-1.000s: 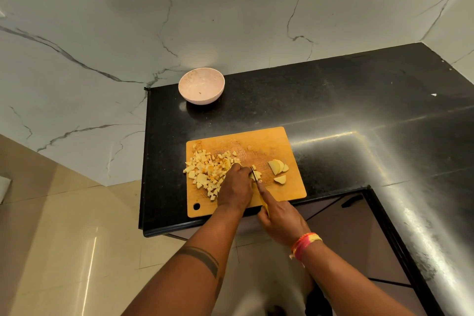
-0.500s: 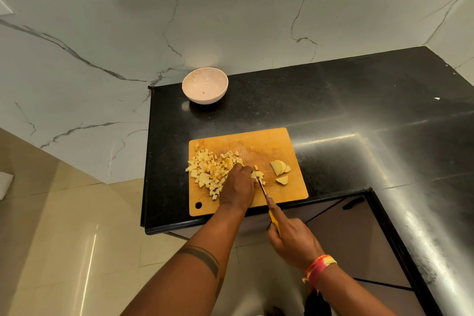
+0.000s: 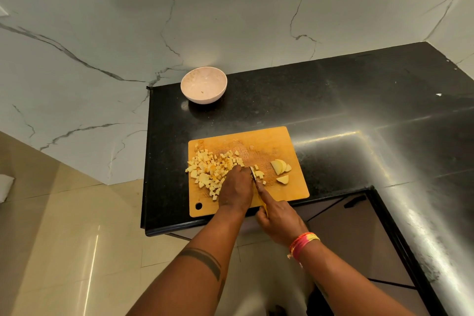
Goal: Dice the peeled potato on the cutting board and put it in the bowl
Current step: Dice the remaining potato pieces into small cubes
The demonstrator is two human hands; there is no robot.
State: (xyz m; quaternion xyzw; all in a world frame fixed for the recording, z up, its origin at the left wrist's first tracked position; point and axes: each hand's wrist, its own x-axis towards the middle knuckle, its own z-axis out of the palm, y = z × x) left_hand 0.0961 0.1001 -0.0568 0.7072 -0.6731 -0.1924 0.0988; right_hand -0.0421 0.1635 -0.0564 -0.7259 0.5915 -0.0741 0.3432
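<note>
Right hand (image 3: 278, 220), back from its withdrawn position of 0.5 s ago, grips the knife (image 3: 254, 176) at mid-board; left hand (image 3: 237, 188) curls over the potato being cut. Diced pile (image 3: 213, 169) lies centre-left on the cutting board (image 3: 256, 141), 2 slices (image 3: 280, 170) uncut; bowl (image 3: 204, 84), upper centre, awaits.

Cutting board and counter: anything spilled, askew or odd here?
Nothing stands out. The diced potato lies heaped on the cutting board, a few cubes reaching its left edge, none on the counter. The potato slices wait at right. The bowl stands upright.
</note>
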